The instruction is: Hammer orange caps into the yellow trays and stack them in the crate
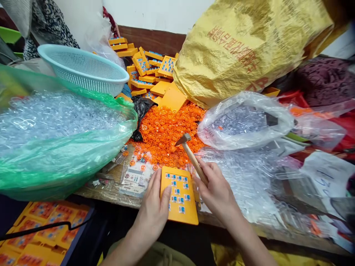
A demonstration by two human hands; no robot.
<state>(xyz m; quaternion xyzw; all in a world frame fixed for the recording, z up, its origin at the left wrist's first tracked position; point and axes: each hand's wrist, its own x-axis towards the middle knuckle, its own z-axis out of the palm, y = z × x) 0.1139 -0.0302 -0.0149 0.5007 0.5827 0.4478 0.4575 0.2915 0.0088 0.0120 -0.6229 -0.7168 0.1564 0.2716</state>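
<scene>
My left hand (154, 205) grips the left side of a flat orange-yellow plastic panel (184, 212), thumb on its face. Small blue and white pieces sit in rows across that panel, which lies tilted at the bench's front edge. In my right hand (217, 188) is a small hammer (191, 157), held by its wooden handle with the metal head raised above the panel's far end. Just beyond lies a heap of small orange round plastic pieces (169, 133).
Clear plastic parts fill a green bag (83, 155) at left and a clear bag (246, 140) at right. Behind are a light blue basket (83, 70), stacked orange panels (158, 70) and a yellow sack (235, 51). Loose clear parts (244, 184) cover the bench's right side. More panels (41, 236) lie lower left.
</scene>
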